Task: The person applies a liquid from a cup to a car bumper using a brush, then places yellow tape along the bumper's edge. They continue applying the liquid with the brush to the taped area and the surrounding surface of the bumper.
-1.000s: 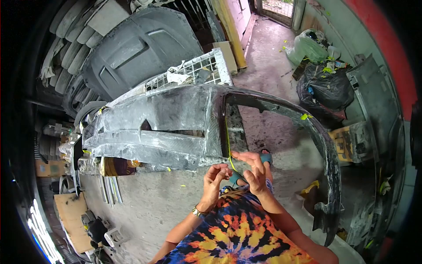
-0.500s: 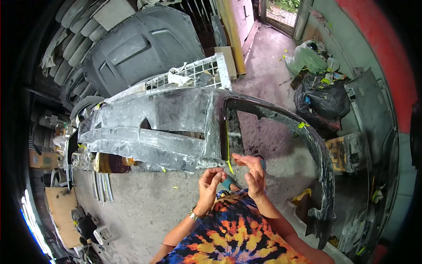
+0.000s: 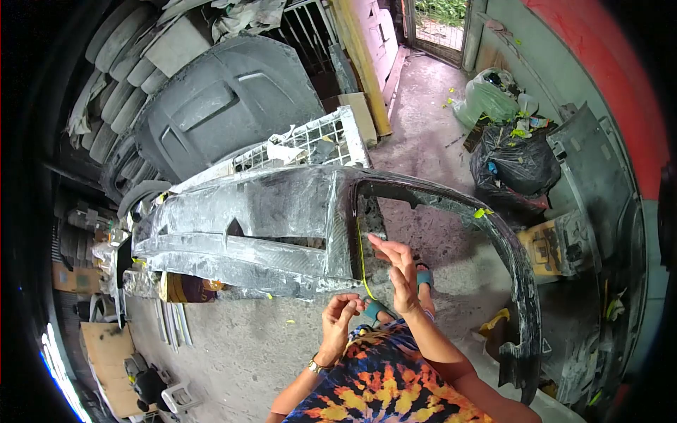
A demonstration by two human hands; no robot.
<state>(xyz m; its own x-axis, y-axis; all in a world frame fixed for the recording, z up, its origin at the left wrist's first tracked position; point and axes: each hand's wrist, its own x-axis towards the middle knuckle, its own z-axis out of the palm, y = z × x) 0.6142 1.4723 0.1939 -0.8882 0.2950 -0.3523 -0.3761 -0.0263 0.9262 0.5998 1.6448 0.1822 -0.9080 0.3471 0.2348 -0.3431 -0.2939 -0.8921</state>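
In front of me lies a grey, scuffed car door shell with a dark weave showing in places; its window frame curves off to the right. A thin yellow-green strip runs down the inner edge of the window opening, its lower end close to both hands. My left hand, with a watch at the wrist, is closed in a pinch just below the door; what it pinches is too small to make out. Beside it, my right hand is raised by the strip, fingers stretched out and apart from the thumb.
Behind the door are a white grid rack and a dark hood panel. Black garbage bags and a cardboard box stand to the right. Metal strips and a white plastic stool are at left.
My view has shifted, so the door and floor sit lower. My right hand has risen a little relative to my left, its fingers more upright. My left hand keeps its pinch.
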